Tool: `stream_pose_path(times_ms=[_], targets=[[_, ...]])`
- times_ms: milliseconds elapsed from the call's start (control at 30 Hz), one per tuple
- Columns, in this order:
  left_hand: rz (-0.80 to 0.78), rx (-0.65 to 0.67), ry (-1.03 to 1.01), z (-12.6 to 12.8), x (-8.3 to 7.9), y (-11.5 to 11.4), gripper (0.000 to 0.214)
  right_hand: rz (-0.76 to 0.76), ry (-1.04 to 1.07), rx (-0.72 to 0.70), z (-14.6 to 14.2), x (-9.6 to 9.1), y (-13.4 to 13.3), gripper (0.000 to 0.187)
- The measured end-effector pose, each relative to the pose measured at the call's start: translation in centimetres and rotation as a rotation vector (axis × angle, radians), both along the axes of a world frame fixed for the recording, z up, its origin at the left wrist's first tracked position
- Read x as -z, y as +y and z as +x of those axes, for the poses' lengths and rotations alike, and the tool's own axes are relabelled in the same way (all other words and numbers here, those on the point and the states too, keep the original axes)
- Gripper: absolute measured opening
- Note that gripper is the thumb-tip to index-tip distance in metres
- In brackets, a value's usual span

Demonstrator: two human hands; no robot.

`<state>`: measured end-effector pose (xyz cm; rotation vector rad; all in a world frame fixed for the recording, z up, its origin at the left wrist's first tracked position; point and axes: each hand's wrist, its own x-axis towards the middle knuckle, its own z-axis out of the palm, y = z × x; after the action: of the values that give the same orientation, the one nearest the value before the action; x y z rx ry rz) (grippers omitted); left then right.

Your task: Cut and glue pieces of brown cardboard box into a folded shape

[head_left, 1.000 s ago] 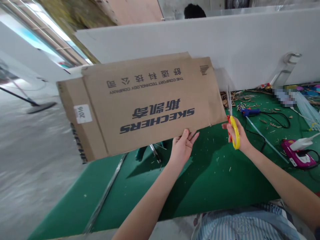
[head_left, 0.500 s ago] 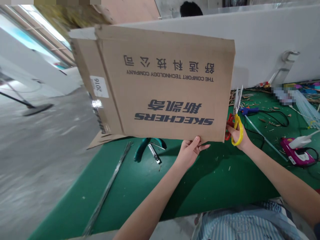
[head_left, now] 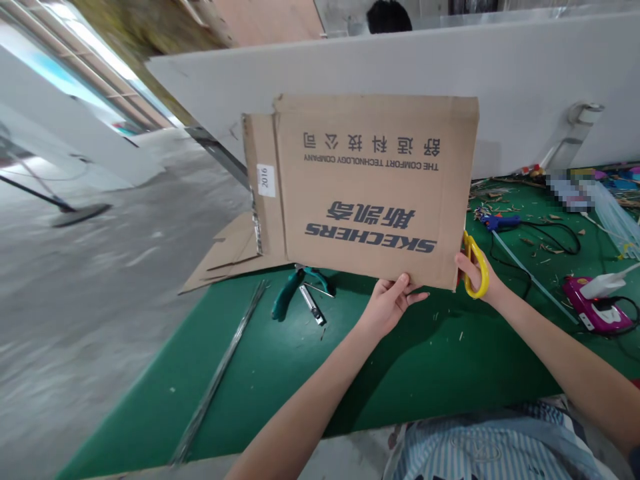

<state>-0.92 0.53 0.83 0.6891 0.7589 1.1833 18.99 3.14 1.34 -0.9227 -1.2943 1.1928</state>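
A brown cardboard sheet (head_left: 370, 190) with upside-down dark print stands raised over the green table. My left hand (head_left: 393, 303) grips its lower edge, thumb on the printed face. At the lower right corner, my right hand (head_left: 483, 277) holds scissors (head_left: 477, 267) with a yellow handle loop showing; the blades are hidden behind the cardboard. On the table below lie green-handled pliers (head_left: 287, 297) and a nail clipper (head_left: 313, 305). A bundle of thin wires (head_left: 220, 373) stretches along the left side.
Another piece of cardboard (head_left: 220, 263) lies at the table's left edge. To the right are a blue glue gun (head_left: 503, 222) with its cord, a magenta power strip (head_left: 595, 310) and clear plastic strips (head_left: 607, 213). A white partition (head_left: 530, 73) closes off the back.
The cardboard's top and left side have tipped back, away from me. The scissors' blades, visible earlier beside the sheet, are now behind it. Both hands keep nearly the same place.
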Motion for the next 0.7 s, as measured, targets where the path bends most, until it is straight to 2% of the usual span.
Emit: stream_pose_path(times_ms=[167, 333, 467, 600, 700], targets=[[0.033, 0.047, 0.021, 0.6, 0.5, -0.3, 0.026, 0.065, 0.029, -0.065, -0.2, -0.4, -0.3, 0.059], [0.008, -0.004, -0.023, 1.0, 0.5, -0.4, 0.026, 0.107, -0.018, -0.065, -0.5, -1.0, -0.6, 0.051], [0.004, -0.066, -0.113, 0.7, -0.3, -0.2, 0.036, 0.086, -0.032, -0.062, -0.9, -0.7, -0.8, 0.058], [0.002, -0.183, -0.171, -0.4, -1.3, 0.2, 0.035, 0.096, -0.045, 0.031, -1.0, 0.0, -0.2, 0.078], [0.018, -0.250, -0.164, -1.2, -1.9, 0.6, 0.032, 0.076, -0.090, 0.144, -0.7, 0.5, 0.3, 0.080]])
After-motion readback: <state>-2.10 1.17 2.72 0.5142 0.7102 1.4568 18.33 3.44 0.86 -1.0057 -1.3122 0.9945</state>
